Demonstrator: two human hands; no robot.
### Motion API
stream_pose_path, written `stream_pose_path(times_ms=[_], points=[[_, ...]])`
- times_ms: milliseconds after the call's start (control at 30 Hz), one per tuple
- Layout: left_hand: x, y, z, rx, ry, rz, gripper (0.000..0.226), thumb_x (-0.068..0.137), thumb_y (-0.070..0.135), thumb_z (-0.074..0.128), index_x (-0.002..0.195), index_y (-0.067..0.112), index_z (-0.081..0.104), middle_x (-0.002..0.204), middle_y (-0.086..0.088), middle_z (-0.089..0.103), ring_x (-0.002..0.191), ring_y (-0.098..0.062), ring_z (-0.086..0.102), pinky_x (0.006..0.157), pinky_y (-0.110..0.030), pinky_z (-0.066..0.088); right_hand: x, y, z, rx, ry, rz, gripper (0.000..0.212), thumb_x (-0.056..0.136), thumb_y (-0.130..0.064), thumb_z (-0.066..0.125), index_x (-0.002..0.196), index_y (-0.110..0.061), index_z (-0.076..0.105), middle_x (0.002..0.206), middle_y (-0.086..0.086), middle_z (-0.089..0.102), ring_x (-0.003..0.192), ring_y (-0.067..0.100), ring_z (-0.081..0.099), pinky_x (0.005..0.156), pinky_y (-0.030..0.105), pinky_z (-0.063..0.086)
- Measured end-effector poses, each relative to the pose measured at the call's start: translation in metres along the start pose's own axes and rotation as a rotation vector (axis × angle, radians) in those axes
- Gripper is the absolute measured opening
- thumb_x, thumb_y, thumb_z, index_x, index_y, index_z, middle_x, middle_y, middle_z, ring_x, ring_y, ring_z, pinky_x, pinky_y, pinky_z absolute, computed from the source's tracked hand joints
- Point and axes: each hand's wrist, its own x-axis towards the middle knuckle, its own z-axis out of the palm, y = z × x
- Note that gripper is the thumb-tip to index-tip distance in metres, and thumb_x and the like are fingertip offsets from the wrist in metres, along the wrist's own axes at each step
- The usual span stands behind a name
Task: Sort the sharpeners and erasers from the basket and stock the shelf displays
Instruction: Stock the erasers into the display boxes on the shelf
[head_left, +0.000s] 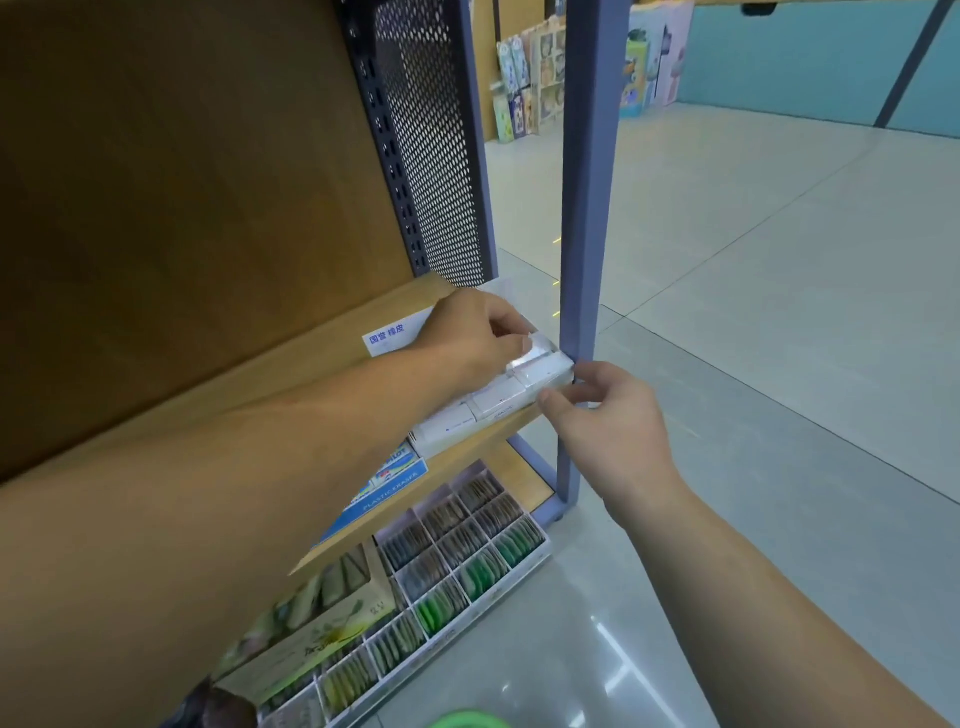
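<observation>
A row of white erasers (483, 408) lies in a clear display tray (545, 387) at the right front corner of the wooden shelf (291, 364). My left hand (478, 332) reaches across the shelf and pinches the end eraser (543, 369) from above. My right hand (605, 415) comes from the right and grips the tray's front corner, thumb against its edge. A white label card with blue characters (389, 335) stands behind my left hand. A blue eraser box (387, 486) lies further left on the shelf. The basket is hidden except perhaps a green rim (467, 719).
A blue-grey metal post (587, 208) stands right beside the tray. Perforated mesh (431, 145) closes the shelf's end. Below, a divided display (457, 561) holds several green and grey packets. A tan carton (311, 618) sits beside it. Tiled floor stretches to the right.
</observation>
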Motion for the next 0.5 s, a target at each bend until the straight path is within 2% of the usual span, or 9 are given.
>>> stream_pose_path(times_ms=[100,167,233,333,400,433,500], points=[[-0.001,0.0,0.007,0.103,-0.037,0.003,0.011,0.096,0.027,0.069,0.097,0.022,0.079,0.093,0.012,0.072,0.089,-0.011,0.066,0.077,-0.022,0.05,0.0,0.001,0.001,-0.007,-0.002,-0.005,0.049,0.091,-0.031,0.072,0.137,-0.017,0.059,0.114,-0.004,0.068,0.104,0.018,0.064,0.088,0.033,0.051],[-0.001,-0.001,0.008,0.089,-0.02,-0.008,0.011,0.094,0.026,0.07,0.096,0.02,0.079,0.094,0.007,0.075,0.09,-0.013,0.067,0.081,-0.026,0.054,0.0,0.0,0.002,0.013,0.005,0.005,0.05,0.091,-0.031,0.073,0.136,-0.016,0.059,0.114,-0.004,0.068,0.104,0.018,0.064,0.086,0.031,0.049],[-0.002,-0.005,0.006,0.019,0.009,-0.038,0.01,0.091,0.023,0.075,0.1,0.019,0.078,0.09,0.006,0.075,0.088,-0.012,0.07,0.081,-0.023,0.055,-0.001,-0.001,0.003,0.027,-0.003,0.006,0.048,0.091,-0.029,0.073,0.134,-0.015,0.059,0.11,-0.005,0.068,0.102,0.018,0.064,0.085,0.031,0.049],[-0.01,-0.01,-0.003,-0.096,-0.006,-0.08,0.022,0.089,0.02,0.078,0.111,0.019,0.074,0.091,0.006,0.073,0.085,-0.009,0.069,0.078,-0.019,0.054,-0.004,-0.003,0.001,-0.015,-0.026,0.013,0.032,0.09,-0.026,0.073,0.12,-0.024,0.063,0.097,-0.012,0.065,0.095,0.017,0.064,0.082,0.033,0.051],[-0.024,-0.011,-0.014,-0.063,0.031,-0.066,0.025,0.09,0.024,0.076,0.114,0.021,0.072,0.102,0.008,0.071,0.093,-0.01,0.067,0.082,-0.02,0.051,-0.011,-0.007,-0.003,-0.104,-0.03,0.002,0.022,0.087,-0.029,0.074,0.105,-0.033,0.062,0.094,-0.007,0.067,0.092,0.02,0.066,0.083,0.04,0.056],[-0.036,-0.012,-0.02,-0.036,0.069,-0.045,0.025,0.091,0.026,0.075,0.115,0.022,0.072,0.106,0.009,0.07,0.095,-0.01,0.066,0.084,-0.02,0.05,-0.016,-0.009,-0.004,-0.164,-0.046,-0.009,0.026,0.084,-0.034,0.074,0.107,-0.034,0.063,0.095,-0.002,0.068,0.093,0.021,0.067,0.085,0.044,0.058],[-0.07,-0.013,-0.033,-0.039,0.111,0.006,0.024,0.093,0.026,0.072,0.117,0.022,0.071,0.109,0.01,0.068,0.093,-0.01,0.066,0.079,-0.017,0.052,-0.033,-0.015,-0.009,-0.305,-0.094,-0.036,0.046,0.081,-0.041,0.074,0.124,-0.029,0.062,0.098,-0.002,0.069,0.095,0.021,0.066,0.089,0.046,0.057]])
